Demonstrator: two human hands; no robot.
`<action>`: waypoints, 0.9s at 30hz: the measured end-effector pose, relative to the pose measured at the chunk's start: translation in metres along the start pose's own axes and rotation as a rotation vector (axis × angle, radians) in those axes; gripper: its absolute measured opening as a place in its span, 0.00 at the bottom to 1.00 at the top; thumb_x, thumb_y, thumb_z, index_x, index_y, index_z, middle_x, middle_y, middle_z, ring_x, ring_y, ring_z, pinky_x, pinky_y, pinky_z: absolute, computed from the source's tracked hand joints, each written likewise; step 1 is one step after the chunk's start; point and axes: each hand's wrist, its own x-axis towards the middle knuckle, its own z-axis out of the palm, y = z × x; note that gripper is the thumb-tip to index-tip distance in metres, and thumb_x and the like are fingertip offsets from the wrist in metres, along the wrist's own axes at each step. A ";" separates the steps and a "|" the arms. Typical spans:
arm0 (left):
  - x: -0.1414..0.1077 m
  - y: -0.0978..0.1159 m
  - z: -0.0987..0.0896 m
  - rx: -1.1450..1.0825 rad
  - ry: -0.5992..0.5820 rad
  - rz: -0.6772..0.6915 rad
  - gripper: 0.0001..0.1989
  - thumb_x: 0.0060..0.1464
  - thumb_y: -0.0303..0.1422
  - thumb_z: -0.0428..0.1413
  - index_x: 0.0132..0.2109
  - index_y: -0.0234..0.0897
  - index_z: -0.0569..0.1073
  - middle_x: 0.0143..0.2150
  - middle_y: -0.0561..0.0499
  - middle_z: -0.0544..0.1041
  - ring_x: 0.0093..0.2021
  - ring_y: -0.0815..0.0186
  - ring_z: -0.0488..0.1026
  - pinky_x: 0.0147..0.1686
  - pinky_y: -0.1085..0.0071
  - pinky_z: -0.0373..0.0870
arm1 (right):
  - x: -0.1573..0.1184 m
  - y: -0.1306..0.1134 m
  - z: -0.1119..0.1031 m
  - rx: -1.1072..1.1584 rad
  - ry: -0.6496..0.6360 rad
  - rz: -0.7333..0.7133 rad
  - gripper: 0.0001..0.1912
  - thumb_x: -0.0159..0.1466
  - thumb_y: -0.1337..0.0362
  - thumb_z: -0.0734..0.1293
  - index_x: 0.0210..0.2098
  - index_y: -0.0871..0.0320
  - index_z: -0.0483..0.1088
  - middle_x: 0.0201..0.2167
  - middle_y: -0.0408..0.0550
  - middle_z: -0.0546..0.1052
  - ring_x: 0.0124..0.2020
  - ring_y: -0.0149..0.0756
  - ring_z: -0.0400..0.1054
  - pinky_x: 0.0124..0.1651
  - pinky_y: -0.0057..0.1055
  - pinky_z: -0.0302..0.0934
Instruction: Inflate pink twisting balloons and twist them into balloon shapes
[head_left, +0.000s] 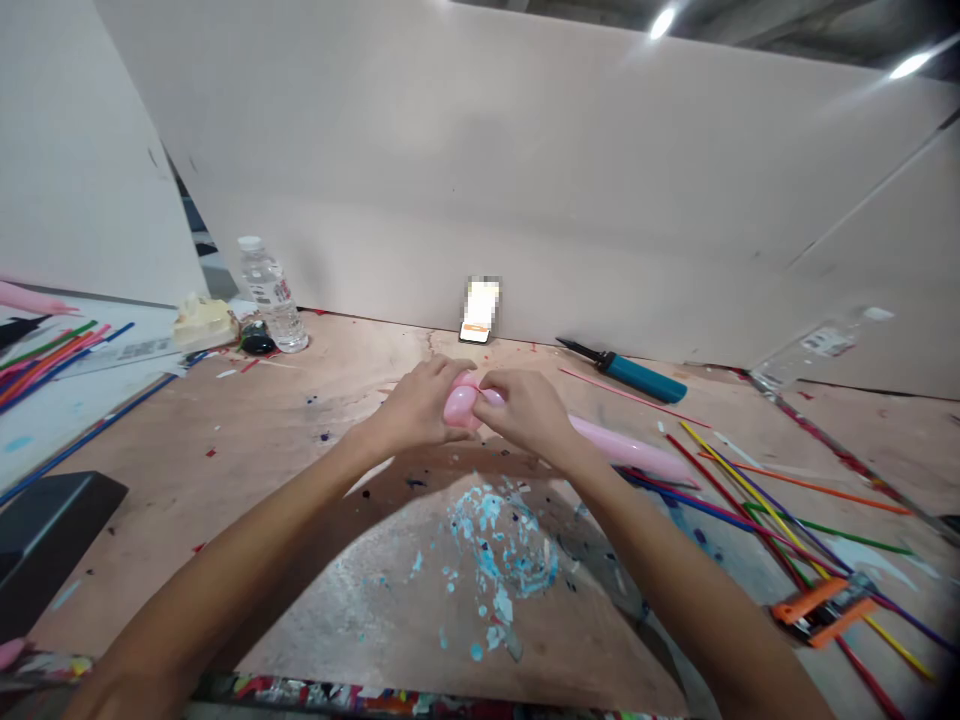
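Observation:
A long pink balloon (pixel 630 449) is held between both hands above the middle of the table. Its left end is formed into rounded bubbles, and its straight inflated length runs out to the right behind my right wrist, ending in a thin tip. My left hand (pixel 421 402) wraps around the bubbles from the left, fingers on top and thumb below. At the join between bubbles, my right hand (pixel 525 408) pinches the balloon with thumb and bent fingers. Part of the balloon is hidden by the right hand.
A phone (pixel 480 308) leans against the white board. Behind on the right lies a teal hand pump (pixel 645 378). Uninflated balloons (pixel 757 490) in several colours and an orange tool (pixel 825 608) lie at right. A water bottle (pixel 274 297) stands at left, near a dark box (pixel 56 530).

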 end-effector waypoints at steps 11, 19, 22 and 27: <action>-0.001 -0.073 -0.041 -0.964 0.218 -0.314 0.22 0.56 0.43 0.53 0.54 0.38 0.68 0.59 0.41 0.67 0.55 0.51 0.68 0.52 0.53 0.67 | 0.022 0.045 -0.002 0.244 0.349 -0.282 0.05 0.54 0.68 0.64 0.28 0.58 0.72 0.25 0.44 0.72 0.27 0.32 0.64 0.33 0.28 0.56; 0.001 -0.060 -0.042 -1.131 0.217 -0.325 0.23 0.56 0.47 0.52 0.53 0.37 0.69 0.57 0.40 0.69 0.45 0.58 0.74 0.45 0.58 0.72 | 0.030 0.042 -0.022 0.682 0.452 0.035 0.03 0.52 0.68 0.64 0.22 0.58 0.69 0.18 0.39 0.68 0.23 0.30 0.62 0.28 0.28 0.55; 0.000 -0.060 -0.045 -1.116 0.218 -0.327 0.21 0.56 0.45 0.53 0.50 0.36 0.70 0.52 0.41 0.72 0.42 0.59 0.75 0.44 0.58 0.72 | 0.035 0.043 -0.053 0.916 0.445 0.064 0.04 0.52 0.69 0.63 0.22 0.57 0.69 0.16 0.39 0.68 0.20 0.29 0.62 0.25 0.28 0.55; 0.003 -0.042 -0.038 -0.876 0.203 -0.262 0.19 0.54 0.42 0.55 0.49 0.35 0.71 0.49 0.42 0.73 0.44 0.60 0.74 0.46 0.59 0.70 | 0.035 0.033 -0.097 1.207 0.374 0.010 0.06 0.52 0.60 0.67 0.25 0.55 0.68 0.17 0.39 0.67 0.18 0.30 0.61 0.22 0.29 0.55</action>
